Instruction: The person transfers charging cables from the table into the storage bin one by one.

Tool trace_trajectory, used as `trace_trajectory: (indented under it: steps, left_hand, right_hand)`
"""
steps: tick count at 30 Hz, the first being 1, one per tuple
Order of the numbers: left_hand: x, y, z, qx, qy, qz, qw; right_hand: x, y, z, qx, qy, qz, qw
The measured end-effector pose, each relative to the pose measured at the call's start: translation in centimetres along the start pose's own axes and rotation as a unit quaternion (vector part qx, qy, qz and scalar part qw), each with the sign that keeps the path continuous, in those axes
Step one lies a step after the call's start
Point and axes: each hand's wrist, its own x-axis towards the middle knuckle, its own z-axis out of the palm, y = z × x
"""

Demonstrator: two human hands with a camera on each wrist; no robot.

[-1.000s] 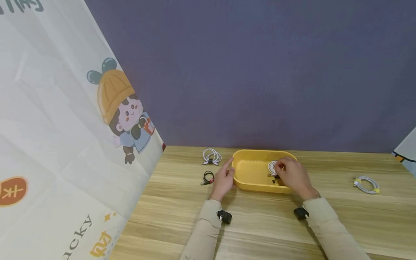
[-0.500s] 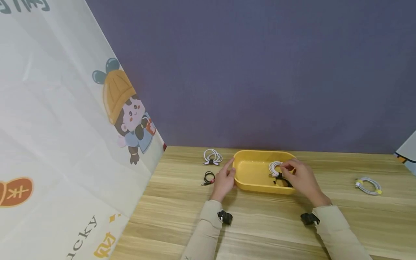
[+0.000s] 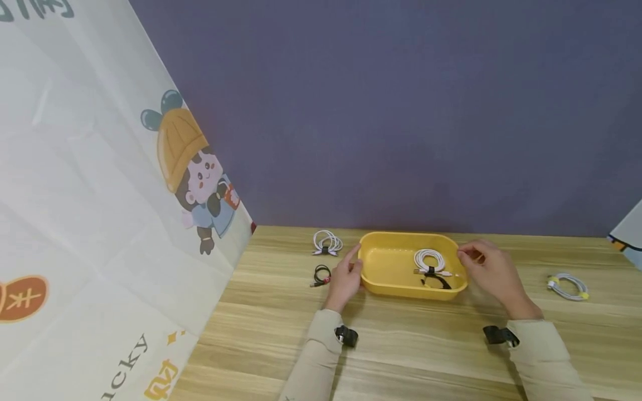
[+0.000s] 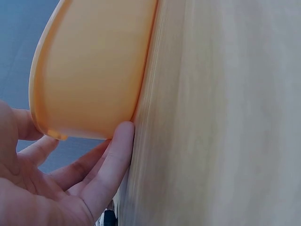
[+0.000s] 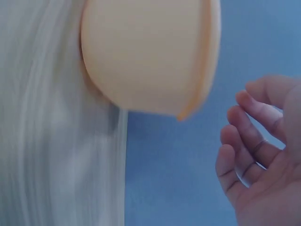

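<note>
A yellow tray (image 3: 386,289) stands on the table. Inside it, toward the right end, lie a coiled white cable (image 3: 429,259) with a black tie and a short black cable (image 3: 441,281). My left hand (image 3: 345,279) rests at the tray's left end; in the left wrist view its fingertips (image 4: 123,134) touch the outer wall of the tray (image 4: 94,70) and its rim, not curled round it. Just off the right end, my right hand (image 3: 494,273) hovers with loosely bent fingers and nothing held. The right wrist view shows those fingers (image 5: 228,160) apart from the tray (image 5: 146,56).
Left of the tray lie a white cable coil (image 3: 327,243) with a dark tie and a small black cable coil (image 3: 322,274). Farther right is a grey-white cable coil (image 3: 568,287) with yellow ties. A dark blue panel (image 3: 401,122) rises behind the wooden table (image 3: 401,345).
My right hand has moved from over the cables in the tray, up and right, to just beyond its right end. The white and black cables there are now uncovered. My left hand stays put.
</note>
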Motion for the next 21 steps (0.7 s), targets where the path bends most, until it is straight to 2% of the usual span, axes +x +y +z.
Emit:
trace_trajectory:
  steps: [8,16,21]
  left_hand:
    - [-0.1,0.0,-0.2,-0.001,0.005,0.001,1.0000]
    - [0.1,-0.3,0.3,0.002,0.004,-0.001,1.0000]
    - [0.2,-0.3,0.5,-0.001,0.006,-0.002,1.0000]
  right_hand:
    - [0.0,1.7,-1.9,-0.023,-0.015,0.018,0.999]
    - [-0.7,3.8,-4.1,-0.066,-0.056,0.071,0.994]
    - [-1.1,5.2,-5.4,-0.072,-0.076,0.111,0.988]
